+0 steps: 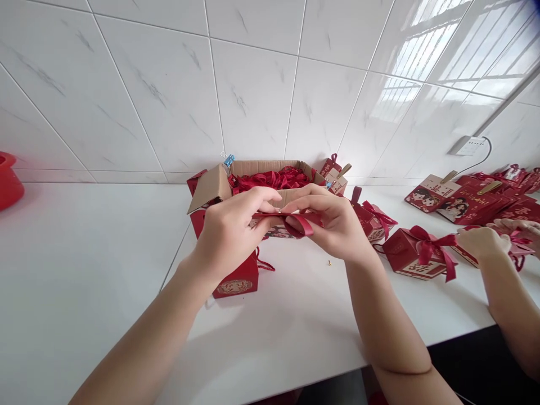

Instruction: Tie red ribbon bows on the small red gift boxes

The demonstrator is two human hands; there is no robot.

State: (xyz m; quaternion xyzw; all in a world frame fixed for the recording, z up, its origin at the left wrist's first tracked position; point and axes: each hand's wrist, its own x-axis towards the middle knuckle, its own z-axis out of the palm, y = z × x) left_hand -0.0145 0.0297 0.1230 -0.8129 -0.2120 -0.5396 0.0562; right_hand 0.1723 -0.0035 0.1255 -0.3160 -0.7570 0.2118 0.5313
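In front of the open cardboard box, my left hand (234, 228) and my right hand (331, 219) come close together, fingers pinched. Between them is a red ribbon (300, 226), curled into a loop by my right thumb. A thin red edge runs across to my left fingertips. A printed red surface shows just below the fingers, and I cannot tell whether it belongs to the held piece. Below my left hand stands a red gift box (236, 281) with a gold emblem and a twisted red cord (265, 263).
The cardboard box (261, 166) holds tangled red ribbons (274, 179). Red gift boxes with bows (422, 253) stand to the right, beside a co-worker's hands (485, 243). A small gold fastener (329, 262) lies on the white table (295, 326). A red tub (9, 183) stands far left.
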